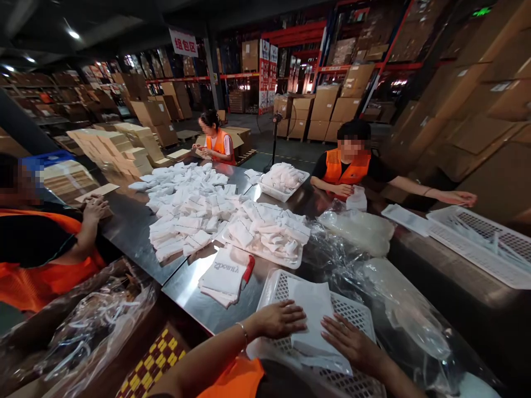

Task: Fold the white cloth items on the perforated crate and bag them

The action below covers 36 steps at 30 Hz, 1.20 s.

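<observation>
A white plastic basket [365, 315] with a lattice pattern lies in front of me, and flat white pouches [311, 301] rest on it. My left hand [282, 319] lies flat at the left edge of the pouches, its fingers stretched out. On their right side, my right hand [348, 337] touches the edge with fingers extended. Left of the basket is a small stack of white printed bags [222, 276], with a red-handled object [248, 270] against its side. What the pouches contain cannot be seen.
Many white packets [186, 210] cover the metal table [182, 290], some in a white tray [301, 260]. Clear plastic bags [398, 309] lie at right. Co-workers in orange vests sit around. A carton with plastic waste [95, 320] stands at lower left; another white basket [485, 243] is far right.
</observation>
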### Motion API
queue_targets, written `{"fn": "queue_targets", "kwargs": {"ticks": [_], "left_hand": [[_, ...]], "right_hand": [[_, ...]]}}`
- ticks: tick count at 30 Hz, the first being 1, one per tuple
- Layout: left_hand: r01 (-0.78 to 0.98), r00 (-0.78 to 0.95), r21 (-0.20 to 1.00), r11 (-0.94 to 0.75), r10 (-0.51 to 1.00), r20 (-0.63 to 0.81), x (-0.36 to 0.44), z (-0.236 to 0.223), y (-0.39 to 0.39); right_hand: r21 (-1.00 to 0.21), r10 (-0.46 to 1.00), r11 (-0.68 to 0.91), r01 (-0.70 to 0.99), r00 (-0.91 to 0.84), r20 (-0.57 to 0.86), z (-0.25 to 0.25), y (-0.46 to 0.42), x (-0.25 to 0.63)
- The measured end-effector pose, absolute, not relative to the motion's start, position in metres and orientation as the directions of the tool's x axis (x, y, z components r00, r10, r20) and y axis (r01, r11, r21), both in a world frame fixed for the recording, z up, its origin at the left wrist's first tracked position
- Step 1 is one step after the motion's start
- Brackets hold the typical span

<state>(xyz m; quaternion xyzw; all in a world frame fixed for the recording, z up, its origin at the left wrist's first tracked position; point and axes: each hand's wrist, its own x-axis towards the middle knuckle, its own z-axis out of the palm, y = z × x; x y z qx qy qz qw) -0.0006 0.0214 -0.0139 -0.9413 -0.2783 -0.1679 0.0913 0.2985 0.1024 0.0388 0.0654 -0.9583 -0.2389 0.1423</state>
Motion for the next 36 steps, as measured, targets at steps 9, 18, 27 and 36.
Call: {"fn": "queue_targets", "kwargs": {"ticks": [9,18,27,36], "left_hand": [[0.586,0.752,-0.006,-0.810,0.541,0.377,0.015,-0.020,0.017],[0.683,0.628,0.140,-0.717,0.674,0.389,0.011,-0.010,0.005],[0.677,0.541,0.378,-0.632,0.775,0.328,0.025,-0.010,0.013],[0.427,0.371,0.781,-0.456,0.876,0.309,0.002,0.086,0.015]], "right_hand": [[0.290,-0.072,0.954,0.073,-0.886,0.459,0.012,0.102,0.311],[-0.136,0.341,0.939,0.316,-0.805,0.485,0.020,0.099,0.305],[-0.312,0.496,0.868,0.387,-0.627,0.601,0.040,0.089,0.297],[-0.548,0.761,0.610,0.573,-0.231,0.606,0.056,0.098,0.278]]}}
